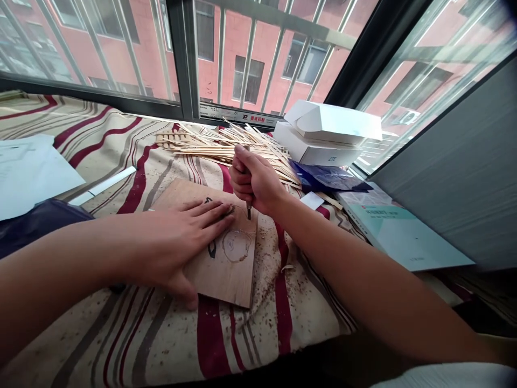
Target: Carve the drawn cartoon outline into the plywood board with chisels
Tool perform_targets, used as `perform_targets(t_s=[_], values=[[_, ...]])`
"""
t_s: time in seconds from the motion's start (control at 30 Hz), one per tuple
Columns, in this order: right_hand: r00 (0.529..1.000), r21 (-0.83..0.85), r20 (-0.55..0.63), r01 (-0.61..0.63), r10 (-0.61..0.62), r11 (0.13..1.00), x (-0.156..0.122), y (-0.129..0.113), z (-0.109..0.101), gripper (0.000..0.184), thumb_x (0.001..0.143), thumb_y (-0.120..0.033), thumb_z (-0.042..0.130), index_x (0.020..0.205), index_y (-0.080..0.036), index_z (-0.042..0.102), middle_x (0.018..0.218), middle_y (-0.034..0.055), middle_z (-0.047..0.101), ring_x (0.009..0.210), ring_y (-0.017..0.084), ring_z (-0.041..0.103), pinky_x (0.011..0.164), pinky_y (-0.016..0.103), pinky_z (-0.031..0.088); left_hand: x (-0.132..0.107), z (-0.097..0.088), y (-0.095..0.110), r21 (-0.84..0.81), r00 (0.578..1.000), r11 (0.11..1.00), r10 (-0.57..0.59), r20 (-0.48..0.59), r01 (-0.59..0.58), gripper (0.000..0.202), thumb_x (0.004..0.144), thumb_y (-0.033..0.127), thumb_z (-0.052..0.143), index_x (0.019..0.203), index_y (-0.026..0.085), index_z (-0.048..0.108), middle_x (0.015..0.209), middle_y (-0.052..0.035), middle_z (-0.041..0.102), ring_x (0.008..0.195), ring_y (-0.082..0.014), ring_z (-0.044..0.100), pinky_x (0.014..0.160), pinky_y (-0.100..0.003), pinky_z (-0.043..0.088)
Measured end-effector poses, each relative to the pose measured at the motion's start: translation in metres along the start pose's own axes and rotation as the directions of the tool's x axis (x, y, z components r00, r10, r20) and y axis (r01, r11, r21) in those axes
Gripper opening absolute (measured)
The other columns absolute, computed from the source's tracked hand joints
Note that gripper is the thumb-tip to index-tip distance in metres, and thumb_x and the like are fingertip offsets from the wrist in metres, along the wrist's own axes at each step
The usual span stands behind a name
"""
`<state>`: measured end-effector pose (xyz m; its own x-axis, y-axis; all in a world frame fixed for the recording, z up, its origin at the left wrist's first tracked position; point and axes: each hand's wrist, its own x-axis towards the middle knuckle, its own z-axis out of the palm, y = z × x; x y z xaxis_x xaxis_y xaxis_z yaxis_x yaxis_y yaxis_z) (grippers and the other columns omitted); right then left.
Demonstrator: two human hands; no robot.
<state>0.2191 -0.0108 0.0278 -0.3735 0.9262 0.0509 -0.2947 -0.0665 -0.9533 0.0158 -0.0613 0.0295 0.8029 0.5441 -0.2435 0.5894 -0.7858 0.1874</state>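
A flat wooden board (226, 280) lies on the striped cloth, with a carved ring and dark drawn marks on its face. My left hand (181, 242) rests spread on the board, its palm and fingers covering much of the left part. In my right fist (256, 180) a carving chisel (249, 210) is held upright, its metal blade pointing down onto the board near the right edge, above the ring. Most of the chisel's handle is hidden inside the fingers. Wood crumbs (266, 258) are scattered on the cloth beside the board.
Behind the board lies a heap of thin wooden sticks (202, 148). A white box (323, 137), a dark blue plastic packet (327, 177) and a pale green book (396, 223) stand to the right. Paper sheets (32, 172) and a dark bag (36, 223) lie left. Windows rise behind.
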Motion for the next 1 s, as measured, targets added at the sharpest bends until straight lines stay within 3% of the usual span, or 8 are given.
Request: perform_targets(t_s=[0.2, 0.3, 0.4, 0.5, 0.67, 0.83, 1.0], values=[[0.996, 0.007, 0.041, 0.074, -0.074, 0.997, 0.004, -0.011, -0.013, 0.044, 0.101, -0.047, 0.066, 0.075, -0.026, 0.038, 0.058, -0.0095, 0.034, 0.049, 0.008, 0.028, 0.044, 0.020, 0.029, 0.013, -0.012, 0.006, 0.020, 0.997, 1.000, -0.021, 0.071, 0.020, 0.130, 0.072, 0.071, 0.084, 0.175, 0.019, 0.023, 0.179, -0.0185, 0.009, 0.167, -0.0413, 0.013, 0.135, -0.053, 0.018], [0.990, 0.025, 0.029, 0.139, -0.140, 0.990, 0.006, -0.019, -0.024, 0.033, 0.102, -0.033, 0.058, 0.075, -0.025, 0.040, 0.058, -0.0090, 0.035, 0.047, 0.008, 0.023, 0.041, 0.020, 0.022, 0.019, -0.012, 0.005, 0.074, 0.993, 0.996, -0.051, 0.103, 0.044, 0.132, 0.077, 0.075, 0.079, 0.175, 0.014, 0.016, 0.179, -0.0186, 0.003, 0.168, -0.0386, 0.007, 0.136, -0.052, 0.013], [0.984, 0.022, -0.011, 0.178, -0.177, 0.984, 0.007, -0.024, -0.031, 0.030, 0.100, -0.025, 0.055, 0.074, -0.024, 0.040, 0.056, -0.0096, 0.031, 0.046, 0.008, 0.016, 0.041, 0.020, 0.013, 0.017, -0.007, 0.002, 0.042, 0.998, 0.999, -0.017, 0.061, 0.014, 0.130, 0.080, 0.079, 0.074, 0.175, 0.014, 0.015, 0.179, -0.0168, 0.002, 0.168, -0.0378, 0.006, 0.136, -0.050, 0.013], [0.979, 0.009, -0.051, 0.200, -0.200, 0.980, 0.007, -0.026, -0.029, 0.035, 0.101, -0.030, 0.058, 0.073, -0.025, 0.037, 0.056, -0.0099, 0.029, 0.047, 0.008, 0.014, 0.041, 0.021, 0.013, 0.013, 0.000, -0.003, 0.017, 0.999, 0.999, 0.031, 0.010, -0.031, 0.123, 0.085, 0.081, 0.069, 0.176, 0.017, 0.015, 0.180, -0.0155, 0.005, 0.168, -0.0371, 0.007, 0.136, -0.048, 0.013], [0.996, -0.057, -0.049, 0.069, -0.072, 0.996, 0.016, -0.019, -0.013, 0.050, 0.104, -0.047, 0.064, 0.072, -0.025, 0.032, 0.054, -0.0107, 0.030, 0.046, 0.007, 0.015, 0.040, 0.021, 0.011, 0.011, 0.012, -0.008, 0.036, 0.997, 0.998, 0.057, -0.052, -0.055, 0.119, 0.090, 0.081, 0.065, 0.176, 0.016, 0.015, 0.180, -0.0169, 0.007, 0.168, -0.0378, 0.009, 0.136, -0.048, 0.012], [0.997, -0.046, -0.033, 0.061, -0.063, 0.997, 0.026, -0.014, -0.010, 0.054, 0.102, -0.058, 0.065, 0.073, -0.025, 0.033, 0.053, -0.0122, 0.030, 0.045, 0.005, 0.015, 0.040, 0.020, 0.011, 0.012, 0.019, -0.005, 0.024, 0.990, 0.998, 0.057, -0.128, -0.054, 0.121, 0.090, 0.088, 0.056, 0.175, 0.012, 0.015, 0.179, -0.0193, 0.008, 0.168, -0.0409, 0.011, 0.136, -0.053, 0.011], [0.994, -0.041, -0.050, 0.098, -0.100, 0.994, 0.024, -0.017, -0.026, 0.057, 0.099, -0.065, 0.066, 0.075, -0.026, 0.034, 0.054, -0.0128, 0.029, 0.044, 0.005, 0.015, 0.039, 0.021, 0.011, 0.022, 0.013, 0.000, 0.013, 0.962, 0.964, 0.266, -0.054, -0.266, 0.096, 0.102, 0.080, 0.045, 0.175, 0.023, 0.019, 0.180, -0.0060, 0.017, 0.169, -0.0301, 0.014, 0.137, -0.043, 0.003]])
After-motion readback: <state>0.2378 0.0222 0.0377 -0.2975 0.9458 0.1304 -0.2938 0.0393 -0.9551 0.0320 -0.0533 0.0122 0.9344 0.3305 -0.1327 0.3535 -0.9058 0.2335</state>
